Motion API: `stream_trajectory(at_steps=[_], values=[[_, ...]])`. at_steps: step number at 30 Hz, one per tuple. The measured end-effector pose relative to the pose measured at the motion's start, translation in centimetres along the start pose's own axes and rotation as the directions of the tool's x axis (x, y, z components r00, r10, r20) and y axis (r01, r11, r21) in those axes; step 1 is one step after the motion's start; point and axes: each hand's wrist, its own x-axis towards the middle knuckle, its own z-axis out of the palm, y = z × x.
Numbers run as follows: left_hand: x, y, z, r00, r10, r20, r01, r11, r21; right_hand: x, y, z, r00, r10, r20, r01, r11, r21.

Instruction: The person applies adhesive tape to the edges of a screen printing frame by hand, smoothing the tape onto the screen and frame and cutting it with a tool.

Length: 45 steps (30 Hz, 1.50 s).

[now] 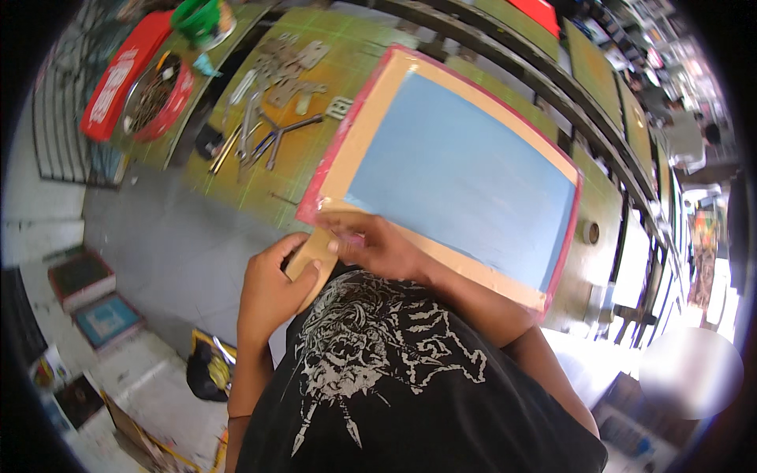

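Observation:
A screen-printing frame (473, 169) with blue mesh, tan tape along its inner borders and a pinkish-red outer edge lies tilted on the table in front of me. My left hand (276, 285) grips a length of tan tape (317, 258) just off the frame's near left corner, thumb on top. Bent over that corner, my right hand (374, 246) has its fingers closed on the tape's other end. Whether the tape still runs to a roll is hidden by my left hand.
Left of the frame, a greenish table (244, 189) holds a T-shaped wrench (277, 134), other hand tools and flat metal pieces (288, 67). Farther left sit a red bowl of small parts (158, 98) and a green container (201, 22). A small round tin (591, 232) stands right of the frame.

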Motion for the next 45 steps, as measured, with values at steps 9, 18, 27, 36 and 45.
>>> stream_trajectory(at_steps=[9, 18, 27, 36, 45], values=[[2.2, 3.8, 5.1, 0.882, 0.206, 0.424, -0.195, 0.978, -0.069, -8.1, 0.9, -1.3, 0.867, 0.300, -0.397, -0.086, 0.876, 0.475], [2.3, 4.9, 12.9, 0.542, 0.309, 0.781, 0.054, 0.915, -0.400, -18.6, -1.3, -7.9, 0.722, 0.317, -0.615, -0.038, 0.906, 0.422], [-4.1, 9.5, 26.6, 0.635, 0.241, 0.734, 0.046, 0.937, -0.348, -30.6, 3.6, -20.4, 0.739, 0.220, -0.636, -0.042, 0.959, 0.282], [-9.7, 13.1, 41.5, 0.777, 0.209, 0.594, -0.047, 0.960, -0.277, -38.4, 10.7, -39.6, 0.812, 0.097, -0.576, -0.187, 0.977, -0.100], [-11.1, 13.8, 46.9, 0.750, -0.121, 0.651, 0.386, 0.878, -0.282, -33.9, 17.8, -47.6, 0.923, 0.104, -0.369, -0.184, 0.964, -0.190]])
